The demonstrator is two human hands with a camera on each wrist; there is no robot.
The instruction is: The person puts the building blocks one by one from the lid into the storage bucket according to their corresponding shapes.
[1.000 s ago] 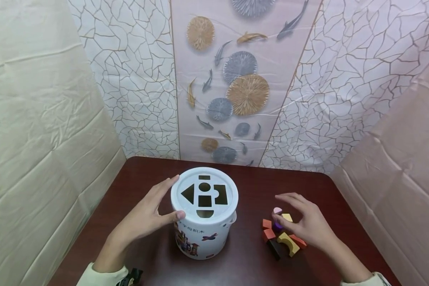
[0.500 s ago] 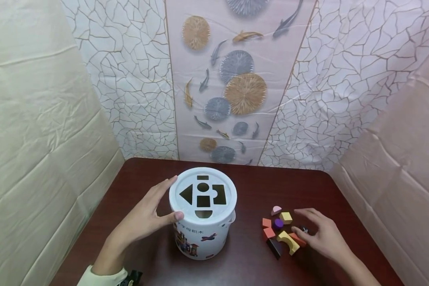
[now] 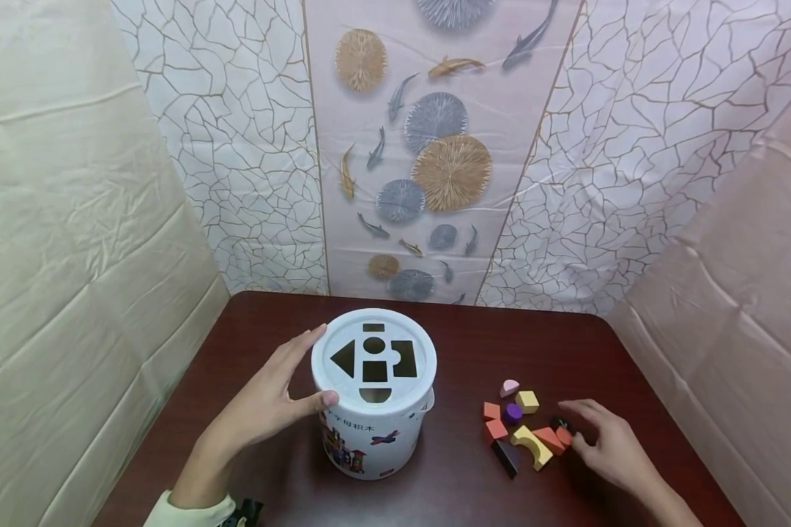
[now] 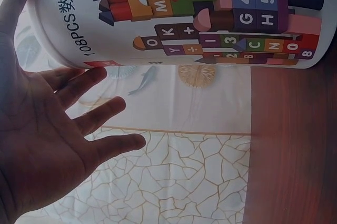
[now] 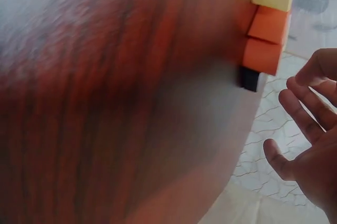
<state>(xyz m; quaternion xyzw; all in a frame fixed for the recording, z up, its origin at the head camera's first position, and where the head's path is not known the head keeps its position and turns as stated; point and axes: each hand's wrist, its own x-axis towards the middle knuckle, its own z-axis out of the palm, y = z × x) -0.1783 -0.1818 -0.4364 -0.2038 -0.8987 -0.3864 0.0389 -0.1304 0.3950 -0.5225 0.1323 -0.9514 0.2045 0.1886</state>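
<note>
A white bucket [image 3: 372, 439] printed with block pictures stands on the table, its lid [image 3: 409, 399] cut with several shaped holes. Against the lid's left rim my left hand [image 3: 264, 402] rests, thumb and forefinger spread along the edge. In the left wrist view its other fingers [image 4: 108, 150] extend loosely below the bucket. My right hand [image 3: 609, 443] is at the right side of the loose blocks, nearest an orange round block [image 3: 563, 436] and a dark block [image 3: 558, 422]. Its fingers [image 5: 303, 116] look loosely bent, with nothing visibly held.
Left of my right hand lie an orange wedge [image 3: 549, 440], yellow arch [image 3: 532, 446], black bar [image 3: 504, 459], purple cylinder [image 3: 513, 413], yellow cube [image 3: 527, 402], pink half-round [image 3: 510, 388] and orange blocks [image 3: 496, 430]. Cloth hangs behind the dark red table [image 3: 461, 468].
My right hand has shifted right and toward me, from over the blocks to their right side, uncovering the orange round and dark blocks. My left hand stays at the lid.
</note>
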